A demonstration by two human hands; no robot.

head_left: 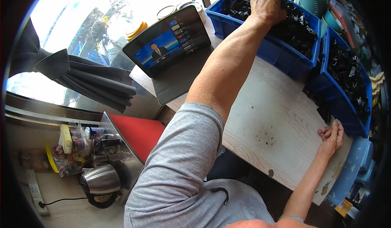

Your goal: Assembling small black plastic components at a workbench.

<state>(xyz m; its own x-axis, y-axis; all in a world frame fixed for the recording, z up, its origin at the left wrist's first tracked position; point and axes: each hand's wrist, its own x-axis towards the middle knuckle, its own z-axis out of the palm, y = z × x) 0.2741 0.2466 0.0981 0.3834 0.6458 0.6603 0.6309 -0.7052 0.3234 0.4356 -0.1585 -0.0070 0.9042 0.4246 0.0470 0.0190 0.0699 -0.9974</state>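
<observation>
The left hand [266,6] reaches far across the worktop [264,122] into the nearer of two blue plastic bins [260,49], knuckles up and fingers curled down into a heap of small black parts [295,30]; whether the fingers have closed on any of them cannot be told, since the fingertips are buried in the pile. The right hand [332,136] rests on the worktop near its right edge, just beside the second blue bin [346,114], fingers loosely bent and holding nothing that can be seen. That second bin is also full of the same black parts [346,71], too many and too tangled to count, and a few more lie loose on the wood between the two bins. One tablet [169,40] stands propped on its grey folding cover at the far left corner of the worktop, its screen lit with a picture of a person. Behind it sit two round tins [167,11] and one stack of yellow discs [136,29] by the window. Below the worktop on the left, one red-topped stool [138,132] stands beside one steel kettle [99,183] and one smaller dark pot [105,143], with a cluster of bagged packets [67,146] and one white power strip [34,189] on the floor.
</observation>
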